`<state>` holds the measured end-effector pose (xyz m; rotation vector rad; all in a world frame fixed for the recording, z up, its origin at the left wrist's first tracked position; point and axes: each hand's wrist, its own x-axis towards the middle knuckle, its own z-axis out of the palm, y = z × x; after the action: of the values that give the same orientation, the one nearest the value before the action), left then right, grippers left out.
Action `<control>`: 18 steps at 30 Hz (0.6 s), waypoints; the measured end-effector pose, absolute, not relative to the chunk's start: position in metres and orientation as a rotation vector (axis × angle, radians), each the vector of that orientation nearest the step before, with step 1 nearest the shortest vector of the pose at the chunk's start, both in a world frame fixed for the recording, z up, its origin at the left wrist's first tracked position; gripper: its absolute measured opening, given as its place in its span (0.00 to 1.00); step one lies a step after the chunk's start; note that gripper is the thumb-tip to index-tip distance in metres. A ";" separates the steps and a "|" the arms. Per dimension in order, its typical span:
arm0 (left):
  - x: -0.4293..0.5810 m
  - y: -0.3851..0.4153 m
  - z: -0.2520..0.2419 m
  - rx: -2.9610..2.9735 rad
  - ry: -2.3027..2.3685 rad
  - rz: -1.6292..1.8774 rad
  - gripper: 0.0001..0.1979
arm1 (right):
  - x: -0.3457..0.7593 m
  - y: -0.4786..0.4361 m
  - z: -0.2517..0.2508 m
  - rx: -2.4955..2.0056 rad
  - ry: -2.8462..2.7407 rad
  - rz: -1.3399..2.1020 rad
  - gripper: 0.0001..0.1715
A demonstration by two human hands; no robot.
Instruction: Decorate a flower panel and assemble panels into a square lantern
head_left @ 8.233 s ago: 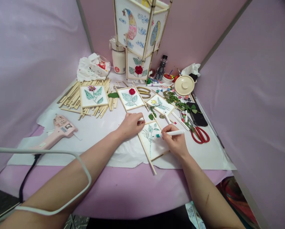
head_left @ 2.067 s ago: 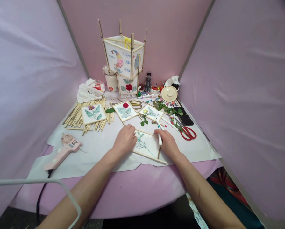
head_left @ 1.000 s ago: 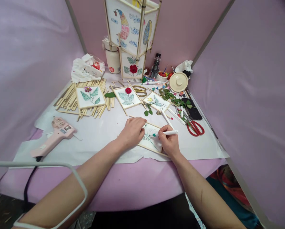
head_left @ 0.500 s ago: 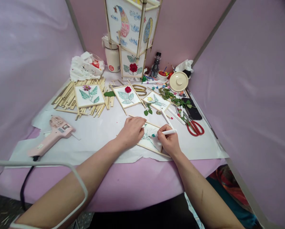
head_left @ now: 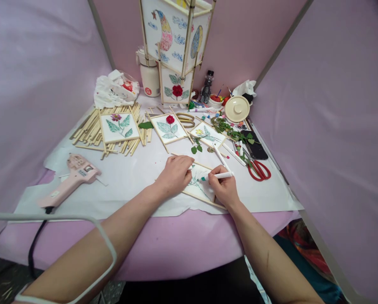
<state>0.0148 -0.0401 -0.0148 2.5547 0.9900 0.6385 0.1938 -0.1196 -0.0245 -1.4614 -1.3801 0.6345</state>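
A small wood-framed paper panel (head_left: 200, 186) with a green plant drawing lies on the white paper sheet (head_left: 138, 177) in front of me. My left hand (head_left: 175, 172) rests on the panel's left part, fingers curled down against it. My right hand (head_left: 223, 189) grips a white marker with a green tip (head_left: 216, 175), the tip touching the drawing. Three more framed flower panels lie farther back: a purple flower one (head_left: 119, 126), a red flower one (head_left: 169, 127) and a yellow flower one (head_left: 208, 135).
A pink glue gun (head_left: 71, 177) lies at the left with its black cord running off the table. Wooden sticks (head_left: 90, 131) are piled at the back left. Red scissors (head_left: 258, 169), a phone (head_left: 254, 145), markers and green sprigs sit at the right. A paper lantern (head_left: 176, 38) stands at the back.
Between 2.1 s and 1 s ago the right hand turned the marker from upright to tip-down on the drawing. Since then the marker tip has shifted slightly left; the left hand stays put.
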 end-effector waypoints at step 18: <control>0.014 -0.040 -0.015 2.547 0.977 0.659 0.14 | 0.192 -0.118 -0.025 -1.513 -1.396 0.545 0.10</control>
<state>0.0143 -0.0403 -0.0147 2.5465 0.9768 0.6593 0.1925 -0.1182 -0.0247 -1.5130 -1.3960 0.5453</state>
